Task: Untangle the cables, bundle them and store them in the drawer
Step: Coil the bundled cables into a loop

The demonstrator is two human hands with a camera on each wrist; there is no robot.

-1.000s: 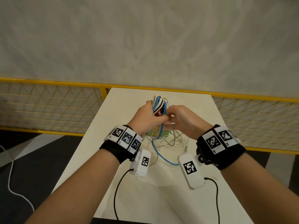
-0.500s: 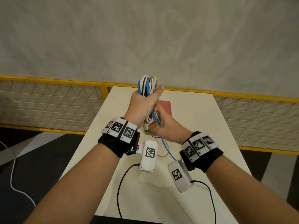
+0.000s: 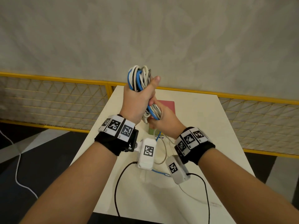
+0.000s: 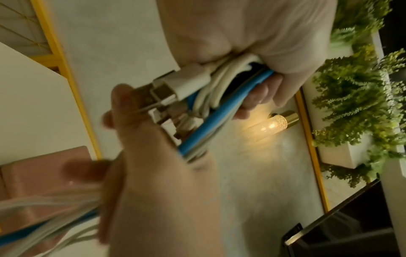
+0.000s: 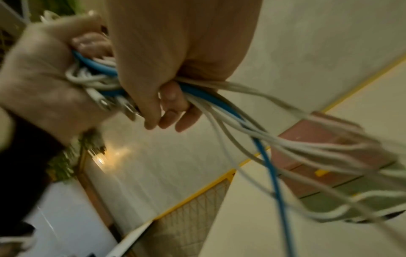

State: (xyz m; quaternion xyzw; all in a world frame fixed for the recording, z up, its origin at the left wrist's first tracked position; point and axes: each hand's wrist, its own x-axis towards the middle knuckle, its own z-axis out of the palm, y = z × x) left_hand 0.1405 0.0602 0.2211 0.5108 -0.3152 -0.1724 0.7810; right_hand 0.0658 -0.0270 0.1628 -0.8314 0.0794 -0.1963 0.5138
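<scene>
A bundle of white and blue cables (image 3: 140, 78) is held up above the white table (image 3: 202, 120). My left hand (image 3: 137, 101) grips the looped bundle in its fist, thumb up along it. Just below, my right hand (image 3: 163, 122) is curled round the trailing strands. The left wrist view shows white cables and a blue cable (image 4: 222, 111) with metal plugs (image 4: 162, 97) squeezed between both hands. Loose white strands and the blue cable (image 5: 270, 165) hang from my right hand (image 5: 171, 97) toward the table. The loose ends (image 3: 161, 152) lie on the tabletop. No drawer front is visible.
A pink and green box (image 3: 168, 105) sits on the table under my hands. A yellow mesh fence (image 3: 53, 97) runs behind the table against a pale wall. Black sensor cords (image 3: 119, 183) trail off the near edge. Plants (image 4: 360, 97) and a lit lamp (image 4: 274, 123) show in the left wrist view.
My left hand has lifted the coiled bundle up off the table. My right hand has slid down under it to the trailing strands, uncovering the pink box.
</scene>
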